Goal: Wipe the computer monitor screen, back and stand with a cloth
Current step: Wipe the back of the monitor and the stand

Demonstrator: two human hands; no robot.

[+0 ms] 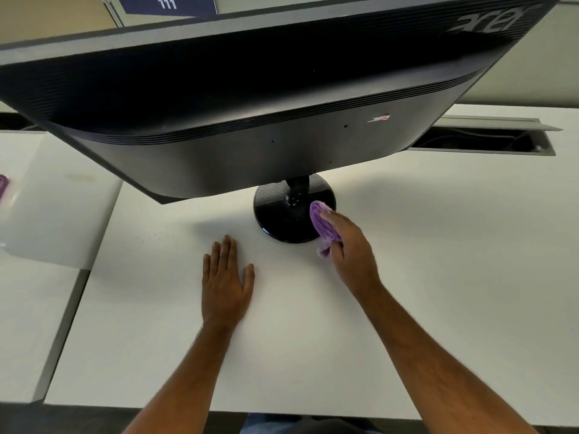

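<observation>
A black computer monitor (250, 98) fills the upper half of the frame, seen from behind and above, its back facing the viewer. Just below centre, its round glossy stand base (282, 220) sits on a white desk (313, 339). A bunched purple cloth (324, 225) is held in the curled fingers of the right hand (351, 249) and pressed to the right side of the base, beside the short neck (296, 191). The left hand (225, 280) is laid flat on the desk left of the base, fingers straight and close together, holding nothing. This step, the stand, is judged best done with the cloth swept around the base's rim and up the neck under light pressure, and the flat hand could be moved to the base so the monitor is not rocked. Counted: one monitor, one stand base, one cloth in use, two hands. A second purple item (3, 186) is cut off at the left edge and cannot be identified. One open cable slot (482, 140) is seen at the right, and one sign (169, 4) marked 111 at the upper left.
</observation>
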